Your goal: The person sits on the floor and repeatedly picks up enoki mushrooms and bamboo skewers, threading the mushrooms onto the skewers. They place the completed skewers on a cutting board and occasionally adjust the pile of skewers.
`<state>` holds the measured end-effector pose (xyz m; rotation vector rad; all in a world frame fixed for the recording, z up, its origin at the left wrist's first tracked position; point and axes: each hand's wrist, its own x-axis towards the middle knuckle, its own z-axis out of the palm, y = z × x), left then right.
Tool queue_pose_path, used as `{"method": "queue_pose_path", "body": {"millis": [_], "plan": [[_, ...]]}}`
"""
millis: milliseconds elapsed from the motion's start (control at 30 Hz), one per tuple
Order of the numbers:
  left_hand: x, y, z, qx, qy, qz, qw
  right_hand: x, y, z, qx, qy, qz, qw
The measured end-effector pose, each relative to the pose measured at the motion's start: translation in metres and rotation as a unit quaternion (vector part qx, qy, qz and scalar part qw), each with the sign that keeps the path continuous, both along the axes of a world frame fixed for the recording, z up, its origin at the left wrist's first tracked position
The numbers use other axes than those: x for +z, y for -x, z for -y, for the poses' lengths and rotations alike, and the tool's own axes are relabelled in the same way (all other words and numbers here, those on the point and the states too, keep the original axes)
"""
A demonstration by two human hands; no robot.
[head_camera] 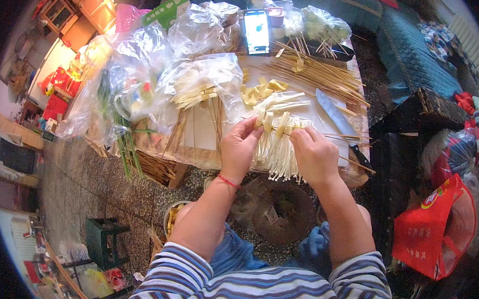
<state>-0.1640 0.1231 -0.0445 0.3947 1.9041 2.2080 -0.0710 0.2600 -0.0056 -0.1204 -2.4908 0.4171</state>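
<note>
My left hand (241, 143) pinches the left end of a skewered row of enoki mushroom bundles (280, 146), each wrapped in a pale yellow strip. My right hand (315, 152) grips the row's right end, where thin wooden skewers stick out to the right. The mushroom stems hang down over the table's front edge. Just behind lie loose enoki mushrooms (282, 101) and a heap of yellow strips (260, 90). A kitchen knife (336, 112) with a black handle rests to the right. Finished-looking enoki skewers (195, 90) lie partly inside a clear plastic bag on the left.
Long bamboo skewers (319, 74) spread across the table's back right. Behind them stand a lit phone (256, 32) and a black tray (338, 52) with bagged skewers. Green onions (125, 150) overhang the left edge. A red bag (425, 229) is at the right, a round stool-like object (281, 213) below.
</note>
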Motion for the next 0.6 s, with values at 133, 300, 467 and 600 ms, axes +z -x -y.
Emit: {"method": "queue_pose_path", "body": {"millis": [133,300,467,600], "plan": [[0.004,0.000,0.001,-0.028,0.036,-0.022,0.999,-0.001,-0.002,-0.013,0.015,0.050,0.027,0.998],[0.015,0.000,0.010,-0.095,0.159,-0.023,0.982,-0.015,-0.002,-0.054,0.058,0.080,0.070,0.993],[0.001,0.030,0.021,-0.025,0.225,-0.099,0.969,-0.041,0.004,-0.069,0.044,0.049,0.072,0.995],[0.010,0.037,0.016,0.008,0.226,-0.116,0.967,-0.035,0.008,-0.069,0.058,0.131,0.064,0.988]]}}
